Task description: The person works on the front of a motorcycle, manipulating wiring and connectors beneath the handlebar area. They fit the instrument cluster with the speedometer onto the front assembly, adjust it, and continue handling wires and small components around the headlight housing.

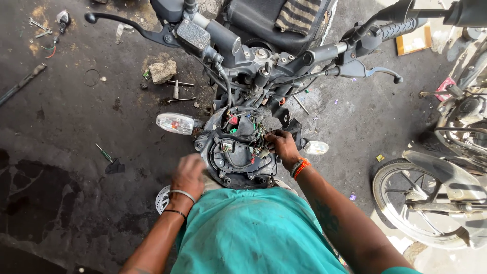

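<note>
I look down on the front of a motorcycle with its headlight removed. The black headlight housing (238, 165) shows a bundle of coloured wires (253, 129) and connectors inside. My right hand (283, 147), with an orange band at the wrist, reaches into the housing and pinches a small connector among the wires. My left hand (187, 175), blurred, with a metal bangle, rests on the housing's left rim. Clear turn signals stick out at the left (175, 123) and right (316, 147). The handlebar (264, 53) crosses above.
Tools and small parts lie on the dark oily floor at the left: spanners (177, 91), a rock (162, 71), a screwdriver (105, 152). A second motorcycle's front wheel (421, 203) stands at the right. My teal shirt (253, 233) fills the bottom middle.
</note>
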